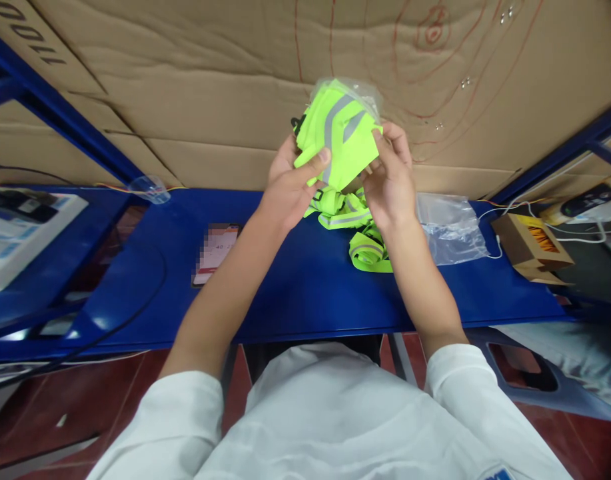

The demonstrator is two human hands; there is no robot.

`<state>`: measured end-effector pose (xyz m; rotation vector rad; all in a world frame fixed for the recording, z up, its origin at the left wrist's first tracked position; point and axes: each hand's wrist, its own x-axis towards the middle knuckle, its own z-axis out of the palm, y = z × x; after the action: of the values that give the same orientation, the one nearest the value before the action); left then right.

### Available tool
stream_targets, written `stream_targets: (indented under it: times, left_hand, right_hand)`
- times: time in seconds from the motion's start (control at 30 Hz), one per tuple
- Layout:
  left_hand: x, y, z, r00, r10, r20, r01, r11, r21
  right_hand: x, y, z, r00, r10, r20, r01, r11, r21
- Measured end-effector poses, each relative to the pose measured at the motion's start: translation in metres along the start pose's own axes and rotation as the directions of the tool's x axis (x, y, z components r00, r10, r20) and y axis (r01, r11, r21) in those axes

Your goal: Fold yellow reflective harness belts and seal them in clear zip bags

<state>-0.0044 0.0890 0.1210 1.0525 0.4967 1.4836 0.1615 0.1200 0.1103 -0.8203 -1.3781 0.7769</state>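
Note:
Raised above the table is a folded neon-yellow reflective vest point(338, 137) with grey stripes and a black buckle at its left side. Clear plastic film point(368, 97) shows behind its upper edge. My left hand point(295, 183) is closed on the vest's lower left, thumb across the front. With thumb and fingers, my right hand point(392, 177) pinches its right corner. Below, on the blue table, lie loose neon straps point(342, 217) with grey stripes and a rolled neon strap point(368, 250), partly hidden by my right hand and wrist.
A blue table point(305, 293) stands before a cardboard wall point(225, 100). On it are a phone point(218, 250), a clear plastic cup point(152, 189), a clear bag point(450, 227) and a small cardboard box point(528, 247) with orange contents. Cables run at both sides; blue frame posts slant upward.

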Motion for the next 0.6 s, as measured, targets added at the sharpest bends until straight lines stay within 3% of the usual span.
stream_targets:
  times: [0.1, 0.23, 0.3, 0.4, 0.5, 0.6]
  left_hand:
    - [-0.001, -0.001, 0.003, 1.0, -0.006, -0.003, 0.006, 1.0, 0.023]
    - [0.0, 0.002, -0.004, 0.999, -0.03, -0.016, 0.031, 0.997, 0.071]
    - [0.002, 0.005, -0.01, 0.997, 0.01, 0.074, -0.015, 0.997, 0.07]
    - [0.003, 0.013, -0.017, 0.968, 0.059, 0.244, -0.079, 0.994, 0.073]
    - [-0.002, 0.02, -0.014, 0.956, 0.044, 0.29, -0.078, 0.991, 0.106]
    - [-0.007, 0.017, -0.002, 0.98, 0.033, 0.198, -0.057, 0.991, 0.118]
  right_hand:
    - [-0.001, -0.007, 0.0, 0.998, 0.008, -0.058, -0.004, 0.998, 0.07]
    - [0.004, -0.016, -0.012, 0.971, 0.129, 0.202, -0.16, 0.976, 0.147]
    - [0.006, -0.016, -0.017, 0.944, 0.164, 0.287, -0.212, 0.967, 0.143]
    - [0.006, -0.013, -0.015, 0.934, 0.189, 0.302, -0.249, 0.953, 0.172]
    - [0.002, -0.01, -0.002, 0.948, 0.206, 0.244, -0.265, 0.933, 0.242]
    - [-0.005, -0.01, 0.012, 0.989, 0.139, -0.052, -0.121, 0.958, 0.262]
